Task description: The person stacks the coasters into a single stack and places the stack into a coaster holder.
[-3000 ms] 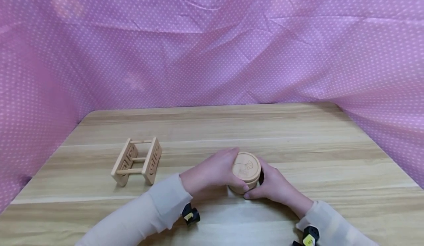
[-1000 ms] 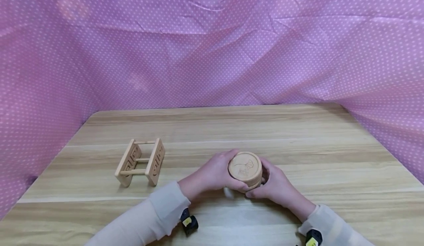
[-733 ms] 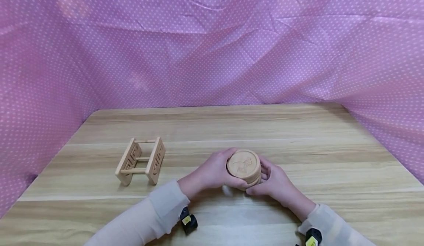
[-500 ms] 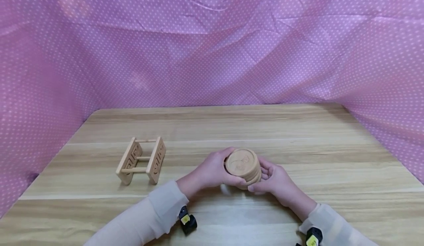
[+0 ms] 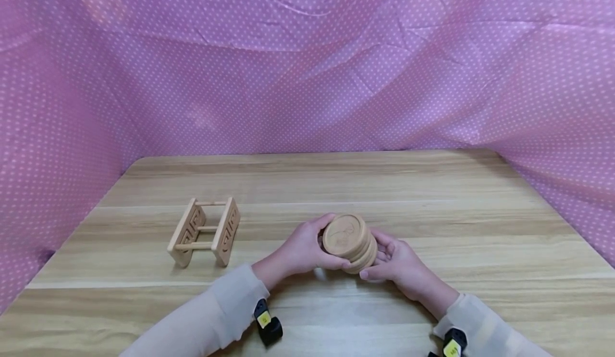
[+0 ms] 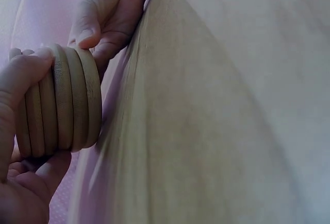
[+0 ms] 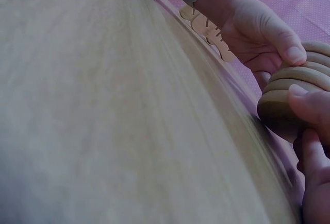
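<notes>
Between both hands is a stack of several round wooden coasters (image 5: 345, 235), tilted, with a leaf-like engraving on the top one. My left hand (image 5: 304, 246) grips the upper coasters, its thumb lying across their edges in the left wrist view. The lower coasters are slid a little to the right of the upper ones. At that lower end my right hand (image 5: 401, 266) holds on, its thumb (image 7: 304, 103) against the rim and its fingers mostly behind or under the stack. From the side, the coasters' rims (image 6: 64, 100) show as a row.
Left of the hands stands a wooden coaster rack (image 5: 206, 234) with two carved side panels joined by rods. The wood-grain table (image 5: 336, 181) extends beyond them to a pink dotted cloth (image 5: 307, 79). Each wrist wears a small black camera (image 5: 268, 325).
The stack has risen slightly, moved left and tipped, its coasters sliding out of line so their edges show. My left hand has shifted left with it; the right hand's fingers have become more visible.
</notes>
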